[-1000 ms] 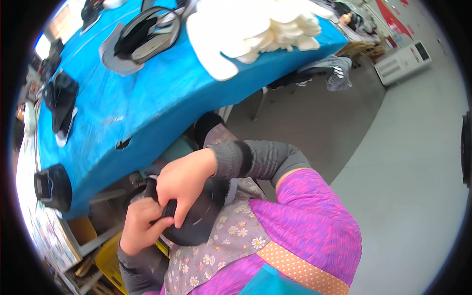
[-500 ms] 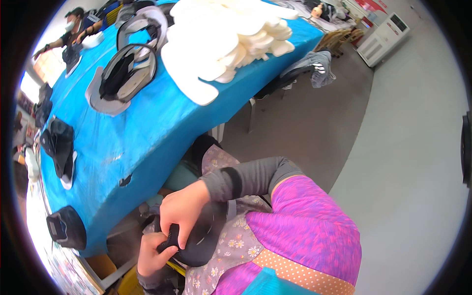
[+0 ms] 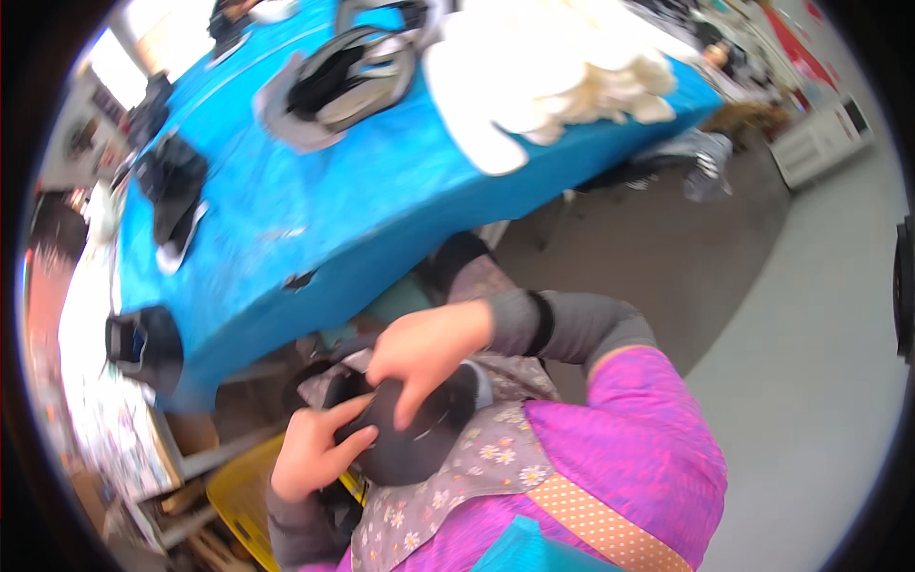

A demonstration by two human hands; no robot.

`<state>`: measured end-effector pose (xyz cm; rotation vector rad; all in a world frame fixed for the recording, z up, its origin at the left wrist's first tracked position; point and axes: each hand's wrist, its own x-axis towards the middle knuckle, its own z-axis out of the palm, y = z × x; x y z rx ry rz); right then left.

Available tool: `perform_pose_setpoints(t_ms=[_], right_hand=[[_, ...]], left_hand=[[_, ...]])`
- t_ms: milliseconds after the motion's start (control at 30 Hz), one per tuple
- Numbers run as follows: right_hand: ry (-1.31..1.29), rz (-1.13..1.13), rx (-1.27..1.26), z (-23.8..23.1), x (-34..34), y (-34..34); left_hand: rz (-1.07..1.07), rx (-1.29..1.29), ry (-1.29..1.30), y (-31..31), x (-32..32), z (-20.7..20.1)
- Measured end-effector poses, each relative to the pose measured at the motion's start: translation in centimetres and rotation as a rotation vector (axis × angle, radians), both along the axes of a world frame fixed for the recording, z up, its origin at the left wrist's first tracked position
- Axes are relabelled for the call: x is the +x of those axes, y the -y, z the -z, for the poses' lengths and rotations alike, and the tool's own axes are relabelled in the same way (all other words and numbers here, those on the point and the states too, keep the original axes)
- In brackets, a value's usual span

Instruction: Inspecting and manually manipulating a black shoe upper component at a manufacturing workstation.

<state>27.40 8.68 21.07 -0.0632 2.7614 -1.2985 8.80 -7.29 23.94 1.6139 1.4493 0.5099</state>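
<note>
A rounded black piece (image 3: 419, 448) with a pale edge lies in my lap against the flowered apron; its exact kind I cannot tell. My right hand (image 3: 426, 355) grips its upper edge, thumb on the near face and the other fingers mostly hidden behind. From the left, my left hand (image 3: 319, 446) holds the same piece by its edge, finger and thumb close to the right hand. Motion blurs the picture somewhat, and the underside of the piece is hidden.
A blue-covered table (image 3: 372, 210) stands ahead, bearing a heap of white pads (image 3: 553, 86), a stack of grey and black curved pieces (image 3: 353, 81) and black items (image 3: 172, 191) at left. A yellow crate (image 3: 243, 505) sits low at left. A white floor-standing unit (image 3: 820, 143) is far right.
The view has swung, so the table and my hands appear shifted. My fingers have spread along the black piece's edge, where they were pinched together around a dark fold before.
</note>
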Motion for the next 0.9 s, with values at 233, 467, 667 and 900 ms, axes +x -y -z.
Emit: perform_pose_setpoints(t_ms=[233, 467, 667, 900], right_hand=[[-0.043, 0.149, 0.054, -1.6, 1.3, 2.0], [-0.415, 0.228, 0.439, -2.5, 3.2, 5.9], [-0.637, 0.143, 0.612, -3.3, 3.5, 6.2], [-0.692, 0.166, 0.352, -2.0, 2.7, 4.9]], left_hand=[[0.306, 0.056, -0.232, -1.0, 0.2, -2.6], [0.176, 0.045, -0.161, 0.6, 0.2, -1.2], [0.085, 0.163, -0.255, 1.9, 1.4, -2.6], [0.070, 0.384, -0.395, 3.0, 2.0, -2.0]])
